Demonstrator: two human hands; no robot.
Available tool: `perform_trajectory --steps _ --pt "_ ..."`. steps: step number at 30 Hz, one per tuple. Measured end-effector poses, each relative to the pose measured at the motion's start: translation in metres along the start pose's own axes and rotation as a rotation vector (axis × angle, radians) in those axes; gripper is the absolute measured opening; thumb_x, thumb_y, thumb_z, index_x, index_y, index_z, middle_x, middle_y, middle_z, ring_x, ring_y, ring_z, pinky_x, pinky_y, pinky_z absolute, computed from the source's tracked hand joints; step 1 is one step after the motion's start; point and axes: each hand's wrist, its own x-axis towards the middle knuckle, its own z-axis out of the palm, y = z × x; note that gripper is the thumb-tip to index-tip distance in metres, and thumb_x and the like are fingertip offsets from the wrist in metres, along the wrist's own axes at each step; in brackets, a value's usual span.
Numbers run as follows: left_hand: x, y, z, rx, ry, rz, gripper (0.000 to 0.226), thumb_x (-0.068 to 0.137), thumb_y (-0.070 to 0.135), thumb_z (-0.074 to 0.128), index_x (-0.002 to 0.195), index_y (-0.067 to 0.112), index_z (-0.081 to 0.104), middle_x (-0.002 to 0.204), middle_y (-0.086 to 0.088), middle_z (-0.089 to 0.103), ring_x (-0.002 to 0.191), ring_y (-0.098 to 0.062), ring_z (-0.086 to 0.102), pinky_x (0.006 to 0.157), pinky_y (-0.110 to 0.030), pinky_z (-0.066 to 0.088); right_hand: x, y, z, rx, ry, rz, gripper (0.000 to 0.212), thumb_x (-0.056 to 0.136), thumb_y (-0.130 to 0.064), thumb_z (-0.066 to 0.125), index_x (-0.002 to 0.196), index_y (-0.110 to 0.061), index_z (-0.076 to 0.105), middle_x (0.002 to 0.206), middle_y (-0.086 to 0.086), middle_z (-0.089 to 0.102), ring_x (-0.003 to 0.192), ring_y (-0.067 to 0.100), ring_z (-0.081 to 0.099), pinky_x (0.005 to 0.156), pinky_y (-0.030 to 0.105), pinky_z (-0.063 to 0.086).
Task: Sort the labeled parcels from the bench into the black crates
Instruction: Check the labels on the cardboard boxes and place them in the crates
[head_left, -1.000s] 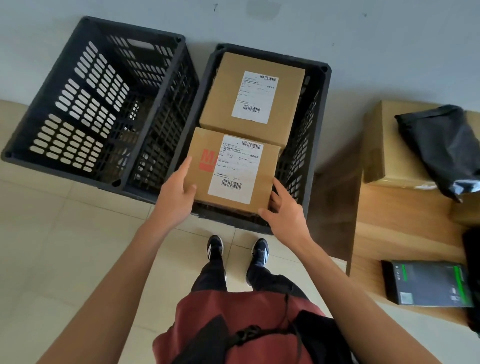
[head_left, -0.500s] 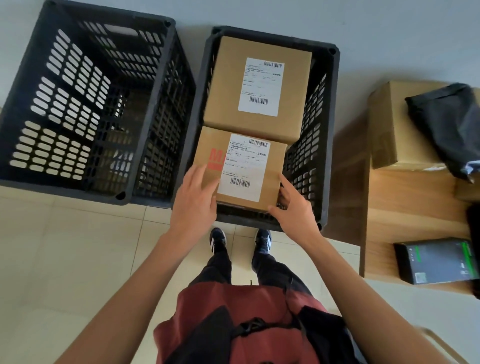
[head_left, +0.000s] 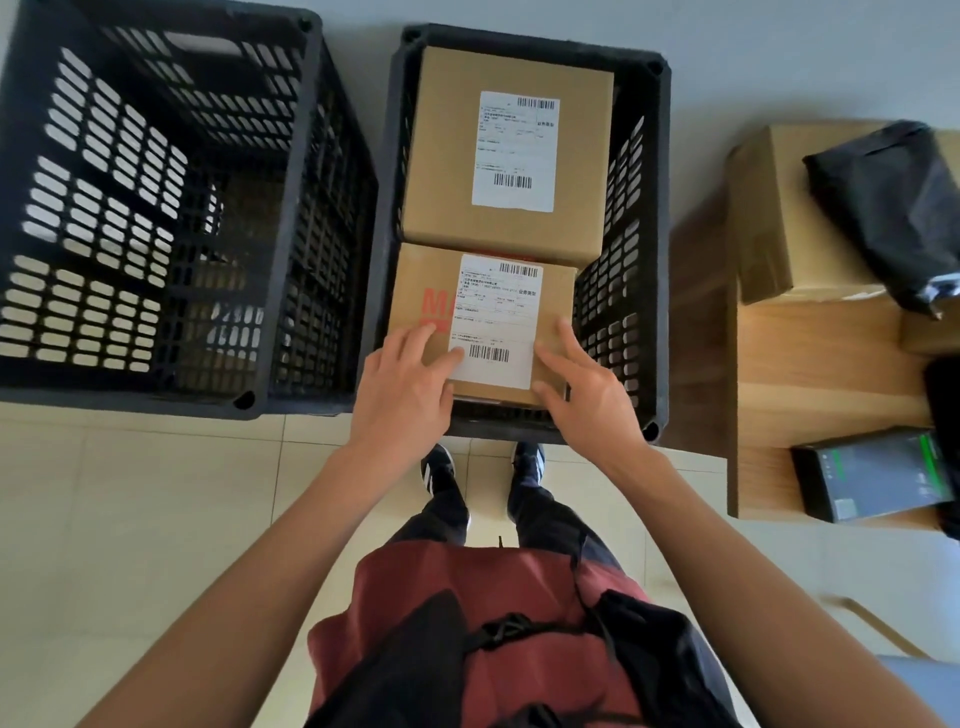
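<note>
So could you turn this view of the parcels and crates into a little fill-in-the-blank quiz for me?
1. The right crate holds ____ cardboard boxes.
2. The near box bears red print and a ____ shipping label.
3. Both the left hand and the right hand rest on the ____ box.
4. A black bag lies on a box on the ____ bench.

Missing words: two; white; near; wooden

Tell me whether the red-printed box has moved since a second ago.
Yes. The red-printed box has gone down into the right crate, from above its near rim to below the rim.
</note>
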Motion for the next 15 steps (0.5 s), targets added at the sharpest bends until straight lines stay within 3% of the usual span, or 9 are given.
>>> perform_trajectory --steps 8,15 --pt "0.001 -0.001 0.003 0.02 -0.012 0.005 0.041 0.092 0.02 0.07 0.134 0.02 0.067 0.15 -0.014 0.047 0.138 -0.035 0.039 0.104 -0.055 0.043 0.001 -0.009 0.005 -0.032 -0.02 0.064 0.055 0.105 -0.017 0.06 0.157 -0.026 0.044 0.174 -0.009 0.011 0.131 0.023 0.059 0.104 0.041 0.054" --pt "0.004 -0.005 -0.001 0.017 -0.016 0.026 0.04 0.093 0.022 0.07 0.133 0.022 0.067 0.147 -0.012 0.049 0.135 -0.034 0.041 0.102 -0.051 0.043 0.001 -0.007 0.011 -0.049 0.032 0.063 0.053 0.105 -0.019 0.06 0.155 -0.029 0.046 0.174 -0.009 0.013 0.127 0.025 0.061 0.099 0.045 0.057"
